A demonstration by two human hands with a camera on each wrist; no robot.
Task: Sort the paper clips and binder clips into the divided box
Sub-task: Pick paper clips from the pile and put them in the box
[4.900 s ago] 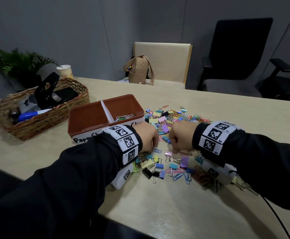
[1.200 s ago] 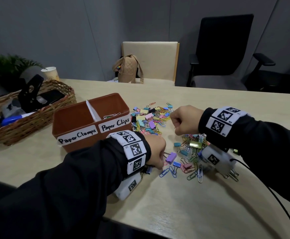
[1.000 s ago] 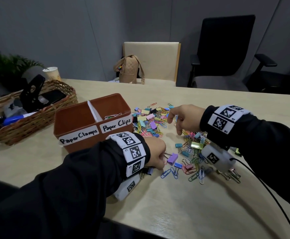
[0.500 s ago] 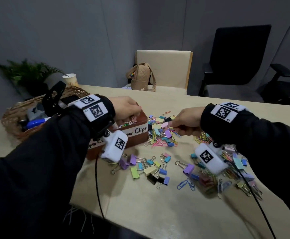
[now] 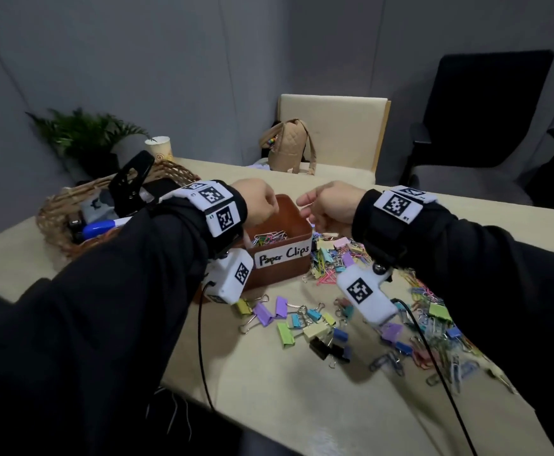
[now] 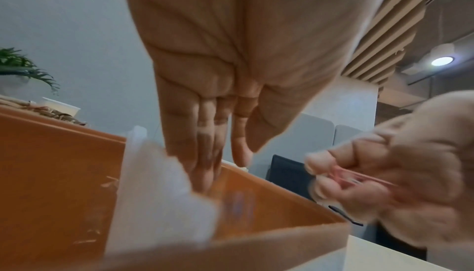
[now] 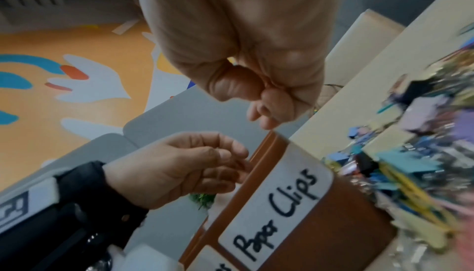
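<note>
The divided box (image 5: 279,258) sits at about 11 o'clock of the clip pile (image 5: 351,311) on the tabletop (image 5: 285,390), with paper clips (image 5: 269,237) already in its "Paper Clips" compartment. Half a second ago only the left hand (image 5: 256,202) was over it; now the right hand (image 6: 400,174) has come up to its 3 o'clock rim, fingers (image 6: 320,162) pinching pinkish paper clips. The left fingers (image 6: 205,153) hang straight and released, so its load is probably dropped and the right's goes next.
</note>
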